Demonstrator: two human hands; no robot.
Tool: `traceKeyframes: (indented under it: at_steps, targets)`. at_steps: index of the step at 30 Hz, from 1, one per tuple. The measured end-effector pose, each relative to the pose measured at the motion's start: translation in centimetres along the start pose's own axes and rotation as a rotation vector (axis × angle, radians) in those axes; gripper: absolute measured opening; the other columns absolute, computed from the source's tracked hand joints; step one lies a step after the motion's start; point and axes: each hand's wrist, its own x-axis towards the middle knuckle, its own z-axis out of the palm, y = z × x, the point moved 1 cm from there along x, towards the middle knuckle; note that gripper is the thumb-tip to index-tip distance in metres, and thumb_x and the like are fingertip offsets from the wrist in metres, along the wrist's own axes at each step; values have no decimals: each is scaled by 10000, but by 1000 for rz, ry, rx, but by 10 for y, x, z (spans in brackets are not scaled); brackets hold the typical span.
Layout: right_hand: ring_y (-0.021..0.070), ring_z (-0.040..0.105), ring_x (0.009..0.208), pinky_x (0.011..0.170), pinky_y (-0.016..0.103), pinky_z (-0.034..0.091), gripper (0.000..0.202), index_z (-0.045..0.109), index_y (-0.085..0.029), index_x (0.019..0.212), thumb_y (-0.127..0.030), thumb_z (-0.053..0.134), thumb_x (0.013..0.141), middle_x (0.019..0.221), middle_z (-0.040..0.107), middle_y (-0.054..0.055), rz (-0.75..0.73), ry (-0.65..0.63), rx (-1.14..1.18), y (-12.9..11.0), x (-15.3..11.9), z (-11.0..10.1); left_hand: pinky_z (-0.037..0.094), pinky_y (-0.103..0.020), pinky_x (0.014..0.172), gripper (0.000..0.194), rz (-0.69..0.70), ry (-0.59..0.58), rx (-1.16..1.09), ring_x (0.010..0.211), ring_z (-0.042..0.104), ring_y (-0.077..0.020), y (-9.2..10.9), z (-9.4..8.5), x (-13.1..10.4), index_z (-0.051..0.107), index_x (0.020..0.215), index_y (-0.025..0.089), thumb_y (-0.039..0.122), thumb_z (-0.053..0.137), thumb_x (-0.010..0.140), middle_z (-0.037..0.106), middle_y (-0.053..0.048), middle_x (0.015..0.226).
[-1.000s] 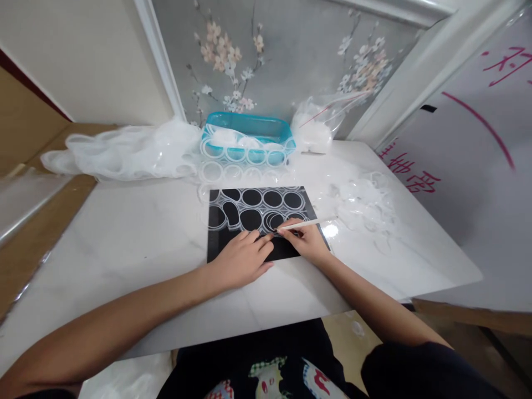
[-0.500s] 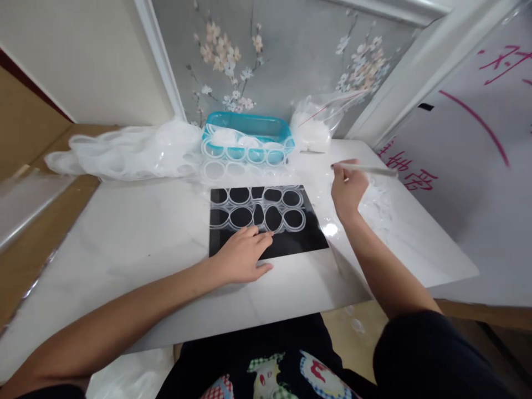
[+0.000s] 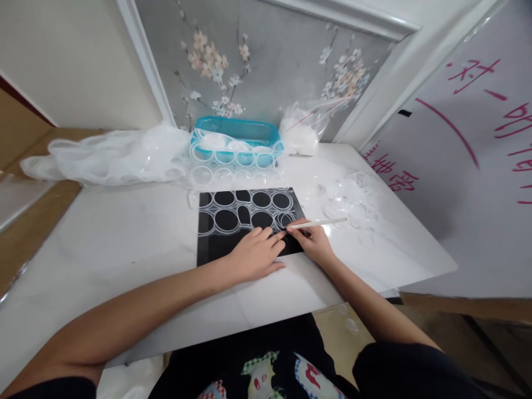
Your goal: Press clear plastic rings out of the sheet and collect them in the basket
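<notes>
A clear plastic sheet with rows of white-edged rings lies on a black mat. My left hand rests palm down at the mat's front, fingers stretched out to the sheet's lower edge. Close by on its right, my right hand is closed around a slim white pen-like tool. The tool's tip points left, down at the ring at the sheet's right end; its exact tip is too small to make out.
Behind the mat stands a blue plastic box with ring sheets over its front. A heap of ring sheets lies at the left, a clear bag of white pieces at the back. Loose clear scraps lie right; a whiteboard stands beyond.
My right hand has come left and nearer with the tool, from the right of the mat onto the sheet's right end. My left hand stays on the mat. The view has shifted slightly.
</notes>
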Motion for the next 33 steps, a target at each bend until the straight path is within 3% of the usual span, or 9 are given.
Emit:
traceKeyframes:
  at_steps: [7,15,23,33]
  targets:
    - [182,617,683,586,296,455,269,700,-169,811,-407,596,882,829,694,66,62,18,27,2,-5,-1,361,-368,864,445,-30,-34,-35,1098,515,-263,0,5,4,596,1158,134,518,478,965,557,-87,1378]
    - [172,618,659,582,296,462,243,705,-170,823,-373,587,890,839,707,62,27,3,-20,2,-4,-1,366,-380,876,458,-35,-28,-37,1107,515,-278,-1,4,4,594,1163,134,526,481,958,552,-103,1378]
    - [232,647,896,795,378,504,194,721,-215,900,-333,568,916,994,744,62,-71,25,-183,2,-9,1,377,-392,924,494,-77,-68,-154,1140,490,-281,-4,1,8,580,1205,129,524,544,911,539,-92,1398]
    - [220,634,866,749,362,509,207,723,-219,913,-340,556,925,997,747,46,-68,17,-208,2,-11,1,380,-402,927,510,-102,-116,-212,1138,483,-281,-5,-3,7,573,1205,128,526,569,888,532,-95,1403]
